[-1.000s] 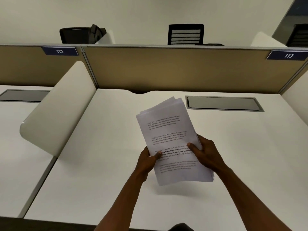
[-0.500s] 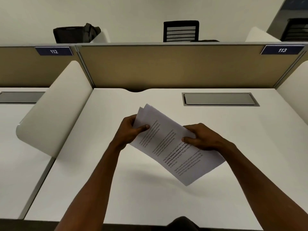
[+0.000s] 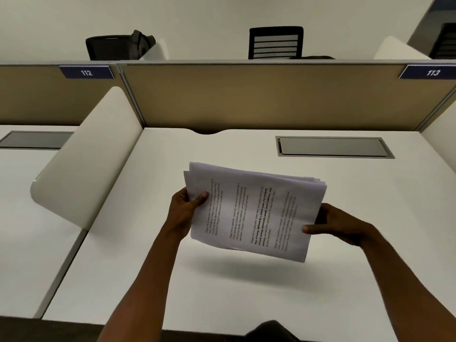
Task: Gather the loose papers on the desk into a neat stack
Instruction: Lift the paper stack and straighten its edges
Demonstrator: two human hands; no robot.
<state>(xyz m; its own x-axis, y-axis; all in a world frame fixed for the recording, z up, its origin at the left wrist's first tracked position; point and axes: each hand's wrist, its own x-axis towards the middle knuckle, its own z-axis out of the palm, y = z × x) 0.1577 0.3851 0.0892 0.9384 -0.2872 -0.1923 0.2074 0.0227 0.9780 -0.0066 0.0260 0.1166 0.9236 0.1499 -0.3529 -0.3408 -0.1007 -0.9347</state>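
A stack of white printed papers (image 3: 254,211) hangs in the air above the white desk (image 3: 246,292), turned sideways so the text lines run up and down. Its sheets are slightly fanned at the top and right edges. My left hand (image 3: 183,213) grips the stack's left short edge, thumb on top. My right hand (image 3: 338,224) grips the right short edge, thumb on the top sheet. A shadow of the stack lies on the desk beneath it. No loose sheet shows on the desk.
A grey cable hatch (image 3: 333,146) is set into the desk at the back right. A tan partition (image 3: 259,95) closes the back, with labels 112 and 113. A white rounded divider (image 3: 88,156) stands at the left. Black chairs (image 3: 275,42) show beyond the partition.
The stack has been turned from nearly upright to lying sideways. Both hands shifted from the lower edges out to the two short ends, the left moving up and the right moving outward.
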